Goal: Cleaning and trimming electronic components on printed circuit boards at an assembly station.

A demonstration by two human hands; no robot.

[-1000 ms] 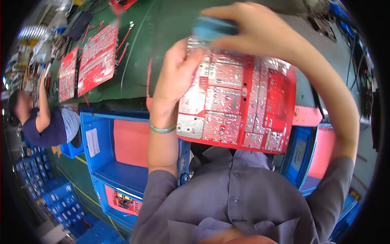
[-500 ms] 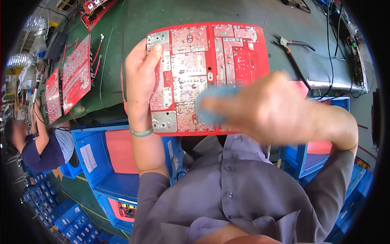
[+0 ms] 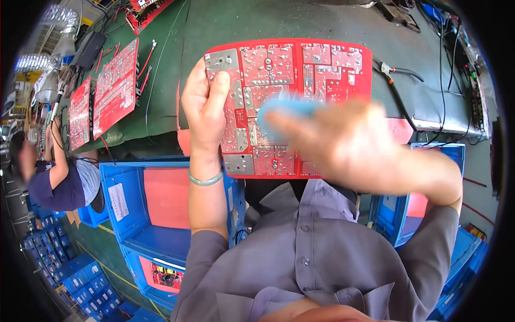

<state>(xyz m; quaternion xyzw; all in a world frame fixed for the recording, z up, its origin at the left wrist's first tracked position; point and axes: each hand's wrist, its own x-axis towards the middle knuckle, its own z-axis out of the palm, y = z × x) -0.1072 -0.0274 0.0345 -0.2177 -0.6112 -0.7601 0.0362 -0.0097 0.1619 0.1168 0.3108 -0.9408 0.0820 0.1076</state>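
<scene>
My left hand grips the left edge of a large red circuit board, thumb on its face and fingers behind. The board's solder side faces up, with silvery joints and bare metal patches at the left corners. My right hand is closed round a blue, oval, brush-like thing that lies over the middle of the board. Motion smears both hand and blue thing, so its exact kind does not show. My right hand and forearm hide the board's lower right part.
Cutting pliers lie on the green bench, right of the board. More red circuit boards with wires stand at left. Blue crates with pink foam sit below the bench edge. A co-worker is at far left.
The blue thing and my right hand have shifted across the board's face, upward relative to it. Board, left hand and bench all appear a little further right in the picture.
</scene>
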